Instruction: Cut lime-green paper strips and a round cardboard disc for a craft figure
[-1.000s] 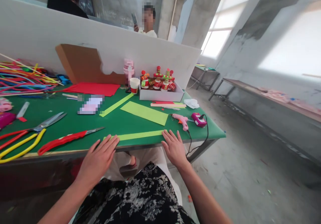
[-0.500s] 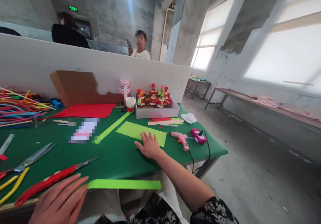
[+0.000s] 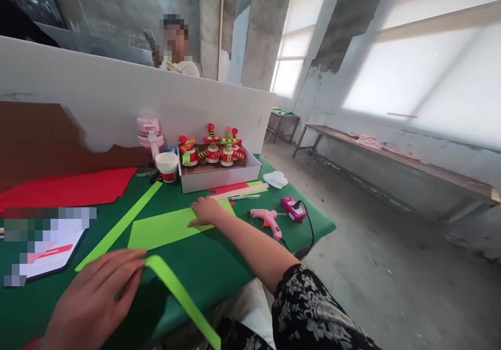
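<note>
One end of a narrow lime strip (image 3: 178, 287) is pinched in the fingers of my left hand (image 3: 96, 292), lower left of the frame, its length curving down to the bottom centre. Left of it, a phone (image 3: 57, 256) lies on the green table (image 3: 230, 261), beside a second lime strip (image 3: 117, 225). At centre, my right hand (image 3: 207, 211) lies with curled fingers on a wide lime sheet (image 3: 162, 228); whether they clasp it, I cannot tell. Right of centre sit a pink glue gun (image 3: 266, 218) and a purple plug box (image 3: 293, 209). Farther back, red and green figures (image 3: 212, 152) fill a white box (image 3: 219, 180) next to stacked paper cups (image 3: 167, 168). Beyond a white panel (image 3: 219, 102), upper left of centre, a person (image 3: 190, 69) raises a handset (image 3: 149, 41).
</note>
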{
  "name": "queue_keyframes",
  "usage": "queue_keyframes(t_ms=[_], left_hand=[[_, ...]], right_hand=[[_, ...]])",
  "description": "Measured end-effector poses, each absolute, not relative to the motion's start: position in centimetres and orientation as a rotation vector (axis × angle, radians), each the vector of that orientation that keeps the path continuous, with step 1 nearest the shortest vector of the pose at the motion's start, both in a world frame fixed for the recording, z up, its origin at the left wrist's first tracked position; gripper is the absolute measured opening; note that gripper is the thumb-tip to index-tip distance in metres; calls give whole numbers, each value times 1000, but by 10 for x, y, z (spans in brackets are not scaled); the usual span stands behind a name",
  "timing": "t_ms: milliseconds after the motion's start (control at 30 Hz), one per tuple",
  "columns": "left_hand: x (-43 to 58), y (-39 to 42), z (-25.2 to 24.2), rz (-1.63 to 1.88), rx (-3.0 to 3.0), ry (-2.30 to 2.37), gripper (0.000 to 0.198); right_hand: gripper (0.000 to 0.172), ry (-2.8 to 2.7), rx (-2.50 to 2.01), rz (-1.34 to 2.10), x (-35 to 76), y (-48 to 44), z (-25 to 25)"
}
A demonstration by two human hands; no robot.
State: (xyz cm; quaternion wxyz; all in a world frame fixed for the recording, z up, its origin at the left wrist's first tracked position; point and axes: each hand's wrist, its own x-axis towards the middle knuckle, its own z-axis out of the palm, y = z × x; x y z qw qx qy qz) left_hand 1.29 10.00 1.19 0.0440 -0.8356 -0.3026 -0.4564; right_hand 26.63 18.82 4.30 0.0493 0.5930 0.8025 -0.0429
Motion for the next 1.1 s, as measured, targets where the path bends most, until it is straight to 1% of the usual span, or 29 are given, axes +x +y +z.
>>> queue_keyframes(t_ms=[33,67,133,200,267,333,400,500,633,700,767,933,1100], left_hand=[[30,113,28,-1442,-2627,-860,18],[45,125,40,-1476,-2728,-790,13],[65,145,53,-1611,-2824,-788,9],[73,157,50,-1760,-2748,-898,8],[72,161,39,-1838,-2609,-1048,10],[67,159,28,-1836,-2530,-1176,12],[63,156,22,-1823,-2512,-1256,14],[65,154,24,-1839,-2512,-1268,14],[72,158,28,-1797,-2623,-1274,16],[74,160,26,-1747,-2688,-1296,19],[74,162,23,-1689,-2738,-1311,21],[71,163,17,-1541,-2825,-1379,26],[72,160,15,-1381,-2909,-1443,29]], right_hand=[[56,2432,1783,-146,266,194,45],[56,2417,1751,-164,265,199,48],[54,2385,1691,-199,263,205,52],[49,2361,1652,-220,262,207,58],[39,2375,1624,-232,264,206,65],[28,2408,1580,-250,270,206,74],[23,2446,1539,-257,283,211,86],[33,2477,1550,-187,313,226,108],[33,2416,1690,15,357,247,129],[36,2376,1751,124,375,252,133],[39,2331,1822,228,387,252,132],[37,2180,2117,457,402,245,115],[40,2136,2253,456,400,226,106]])
